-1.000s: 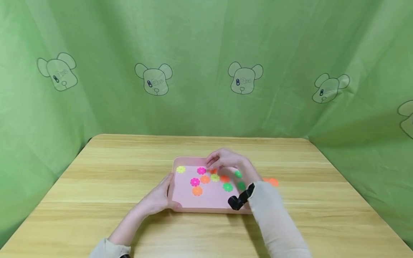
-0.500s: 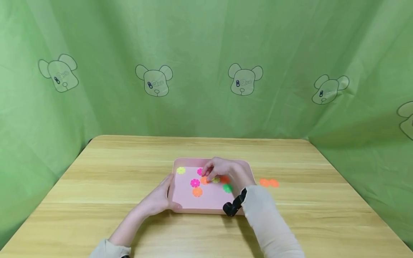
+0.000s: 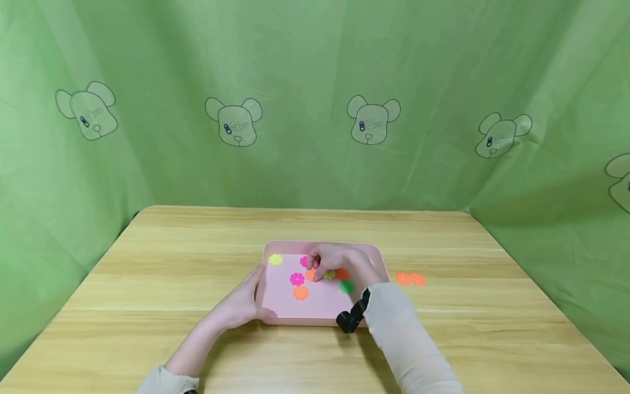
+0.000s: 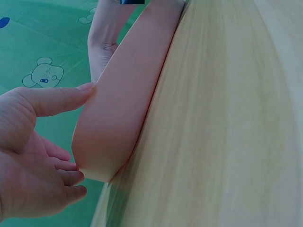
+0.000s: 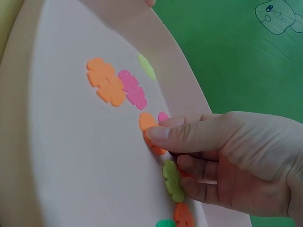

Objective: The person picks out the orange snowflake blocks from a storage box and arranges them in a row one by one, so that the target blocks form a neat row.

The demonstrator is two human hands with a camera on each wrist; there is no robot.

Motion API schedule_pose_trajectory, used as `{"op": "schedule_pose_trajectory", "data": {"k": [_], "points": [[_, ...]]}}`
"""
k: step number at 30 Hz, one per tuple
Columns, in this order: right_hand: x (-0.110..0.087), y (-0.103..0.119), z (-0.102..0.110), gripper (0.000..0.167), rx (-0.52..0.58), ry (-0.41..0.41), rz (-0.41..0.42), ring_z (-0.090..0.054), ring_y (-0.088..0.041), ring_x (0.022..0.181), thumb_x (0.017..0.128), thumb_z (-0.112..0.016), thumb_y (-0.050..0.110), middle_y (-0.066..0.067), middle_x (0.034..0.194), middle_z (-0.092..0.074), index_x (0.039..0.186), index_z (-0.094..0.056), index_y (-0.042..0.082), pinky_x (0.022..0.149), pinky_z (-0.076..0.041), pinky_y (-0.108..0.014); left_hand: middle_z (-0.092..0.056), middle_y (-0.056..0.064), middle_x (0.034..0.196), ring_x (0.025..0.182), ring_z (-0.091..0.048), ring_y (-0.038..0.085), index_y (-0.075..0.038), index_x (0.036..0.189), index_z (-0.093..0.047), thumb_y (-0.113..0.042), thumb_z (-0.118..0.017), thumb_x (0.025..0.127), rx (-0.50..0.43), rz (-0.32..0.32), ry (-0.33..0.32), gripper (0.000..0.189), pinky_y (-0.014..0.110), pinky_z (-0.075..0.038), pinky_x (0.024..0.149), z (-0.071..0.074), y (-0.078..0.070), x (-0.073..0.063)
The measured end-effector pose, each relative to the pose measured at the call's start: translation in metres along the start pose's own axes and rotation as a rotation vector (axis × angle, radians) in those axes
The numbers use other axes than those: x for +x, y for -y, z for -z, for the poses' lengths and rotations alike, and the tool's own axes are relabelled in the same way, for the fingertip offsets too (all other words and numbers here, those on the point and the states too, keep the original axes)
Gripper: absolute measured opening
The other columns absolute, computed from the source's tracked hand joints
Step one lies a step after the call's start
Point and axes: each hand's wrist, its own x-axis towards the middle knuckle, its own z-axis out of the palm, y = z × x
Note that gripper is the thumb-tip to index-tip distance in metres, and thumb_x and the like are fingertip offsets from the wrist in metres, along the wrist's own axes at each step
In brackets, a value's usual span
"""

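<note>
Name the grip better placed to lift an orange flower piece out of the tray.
Probably the right grip: it touches an orange piece inside the tray, whereas the left grip holds the tray's near left corner.

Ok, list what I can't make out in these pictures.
Head view: the far pink piece, partly covered by the right hand.
Right wrist view: the green piece, cut off by the bottom edge.
Left wrist view: the inside of the tray, hidden by its wall.

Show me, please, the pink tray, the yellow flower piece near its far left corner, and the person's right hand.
Pink tray [image 3: 289, 248]: head view, on its far wall.
Yellow flower piece [image 3: 275, 260]: head view, on its middle.
Right hand [image 5: 244, 158]: right wrist view, on the middle of the hand.
</note>
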Motion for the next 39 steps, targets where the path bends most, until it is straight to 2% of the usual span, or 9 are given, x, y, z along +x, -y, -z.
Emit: {"op": "schedule_pose_trajectory", "data": {"k": [4,9,14,19,23,29,39], "points": [[0.000,0.001,0.001,0.020,-0.049,-0.025,-0.022,-0.042,-0.020,0.069,0.072,-0.071,0.000,-0.002,0.074,-0.048,0.086,-0.057,0.002,0.061,-0.033,-0.029,-0.015,0.025,0.150,0.136,-0.017,0.038,0.009,0.144,-0.015,-0.011,-0.081,0.065,-0.001,-0.005,0.001,0.105,0.053,-0.016,0.109,0.001,0.000,0.000],[0.000,0.001,0.001,0.024,-0.037,-0.026,-0.027,-0.041,-0.021,0.069,0.073,-0.071,0.000,-0.003,0.076,-0.046,0.089,-0.054,0.002,0.060,-0.033,-0.029,-0.015,0.025,0.150,0.136,-0.017,0.038,0.009,0.144,-0.015,-0.011,-0.081,0.065,-0.002,-0.006,0.004,0.105,0.053,-0.015,0.109,0.001,-0.001,-0.001],[0.001,-0.002,0.002,0.020,-0.048,-0.009,0.012,-0.034,-0.019,0.059,0.076,-0.068,-0.002,-0.002,0.070,-0.041,0.087,-0.051,0.000,0.054,-0.028,-0.027,-0.015,0.025,0.150,0.136,-0.017,0.038,0.009,0.144,-0.015,-0.011,-0.081,0.064,-0.005,-0.001,0.002,0.105,0.053,-0.015,0.109,0.000,-0.001,0.000],[0.003,-0.004,0.003,0.013,-0.085,-0.002,0.069,-0.036,-0.020,0.058,0.079,-0.063,-0.003,-0.002,0.068,-0.041,0.081,-0.051,0.001,0.055,-0.031,-0.028,-0.015,0.025,0.150,0.137,-0.016,0.038,0.009,0.144,-0.015,-0.011,-0.081,0.064,-0.005,0.004,0.003,0.106,0.053,-0.014,0.109,0.000,0.000,0.000],[0.004,-0.006,0.004,0.006,-0.049,0.005,0.103,-0.039,-0.022,0.059,0.082,-0.059,-0.005,-0.003,0.070,-0.045,0.082,-0.056,0.000,0.055,-0.033,-0.029,-0.015,0.024,0.150,0.137,-0.016,0.038,0.008,0.144,-0.015,-0.012,-0.082,0.064,-0.002,0.005,0.004,0.106,0.053,-0.014,0.109,0.000,0.001,0.000],[0.004,-0.010,0.008,0.004,-0.002,-0.027,0.152,-0.044,-0.019,0.066,0.082,-0.063,-0.002,-0.004,0.077,-0.053,0.086,-0.063,-0.001,0.061,-0.038,-0.026,-0.015,0.023,0.151,0.137,-0.016,0.037,0.007,0.145,-0.015,-0.012,-0.081,0.064,0.005,0.004,0.003,0.106,0.053,-0.014,0.109,-0.001,0.002,0.001],[0.000,-0.013,0.016,0.005,0.084,-0.037,0.099,-0.045,-0.017,0.064,0.084,-0.062,-0.001,-0.003,0.075,-0.053,0.087,-0.063,0.003,0.059,-0.040,-0.026,-0.014,0.024,0.150,0.137,-0.016,0.038,0.008,0.144,-0.015,-0.012,-0.080,0.065,0.008,0.000,0.004,0.105,0.053,-0.014,0.109,0.001,-0.001,-0.001]]}}
